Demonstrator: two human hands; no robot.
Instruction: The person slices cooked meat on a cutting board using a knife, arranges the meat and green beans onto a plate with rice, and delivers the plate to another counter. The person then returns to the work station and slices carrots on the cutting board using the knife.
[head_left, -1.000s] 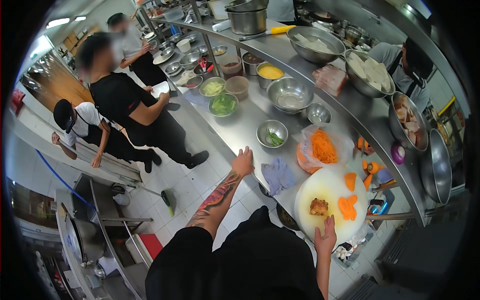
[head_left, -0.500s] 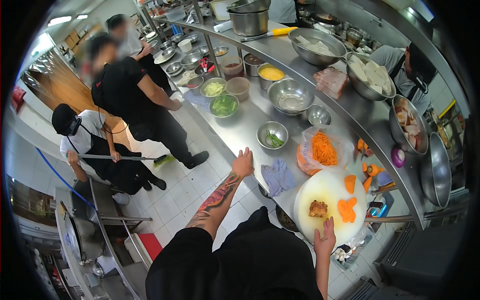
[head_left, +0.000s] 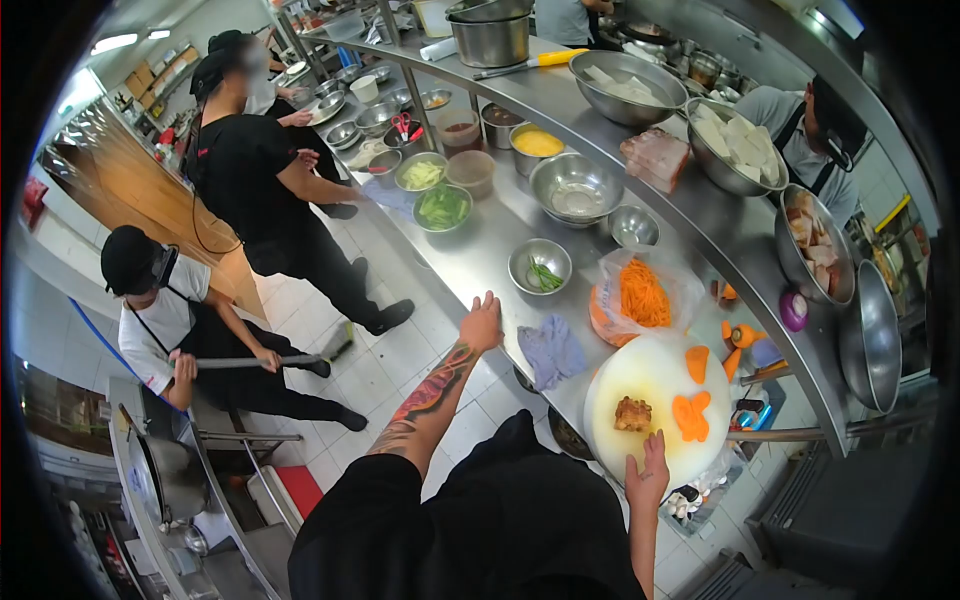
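My left hand (head_left: 482, 322) rests with fingers stretched on the edge of the steel counter (head_left: 478, 270), left of a crumpled blue-grey cloth (head_left: 552, 352). At the near side of a round white cutting board (head_left: 615, 372), my right hand (head_left: 648, 470) is open with its fingers up, holding nothing. Just beyond its fingertips lies a browned chunk of food (head_left: 632, 414), perhaps cooked meat. Carrot slices (head_left: 691, 416) lie to its right, with another carrot piece (head_left: 697, 362) above them. Behind the board sits a plastic bag of shredded carrot (head_left: 645, 293).
A small bowl with green strips (head_left: 541, 270) and a bowl of green vegetables (head_left: 443, 208) stand on the counter. The raised shelf (head_left: 735, 235) holds bowls of white blocks (head_left: 735, 148) and a slab of meat (head_left: 655, 160). At left, one person holds a broom (head_left: 250, 362); another person (head_left: 250, 170) stands by the counter.
The person with the broom has moved it, and its head is now farther right and lower. The person in black has turned away from me. My hands have hardly moved.
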